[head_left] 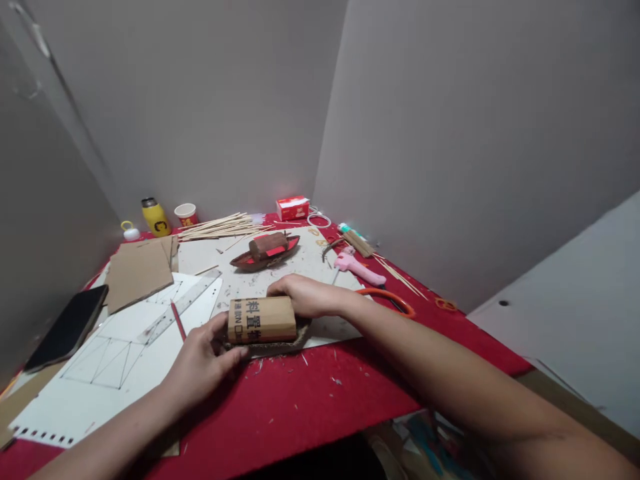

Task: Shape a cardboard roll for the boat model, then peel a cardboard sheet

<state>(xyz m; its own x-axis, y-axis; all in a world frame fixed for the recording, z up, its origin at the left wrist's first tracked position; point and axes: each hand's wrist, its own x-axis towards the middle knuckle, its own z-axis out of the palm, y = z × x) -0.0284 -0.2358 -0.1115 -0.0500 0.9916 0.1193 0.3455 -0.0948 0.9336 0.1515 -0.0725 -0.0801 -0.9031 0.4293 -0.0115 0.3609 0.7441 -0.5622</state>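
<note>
A cardboard boat model [270, 320] lies at the table's near edge, its curved brown cover printed with black characters. My left hand [203, 350] grips its left end, thumb along the front of the cardboard base and fingers behind. My right hand [310, 295] is closed around the far right side; the palm hides some of its fingertips. Just beyond stands a finished-looking small boat [267, 252], brown with red panels and a rounded cover. Near my left hand are a red pencil [178, 321] and a clear ruler [175, 310].
Drawn paper [100, 373], cardboard sheets [137, 273] and a black tablet-like slab [67, 327] lie left. Thin wooden sticks [220, 227], a yellow bottle [156, 217] and a paper cup [187, 215] stand behind. A pink glue gun [360, 267] and orange-handled tool [387, 297] lie right.
</note>
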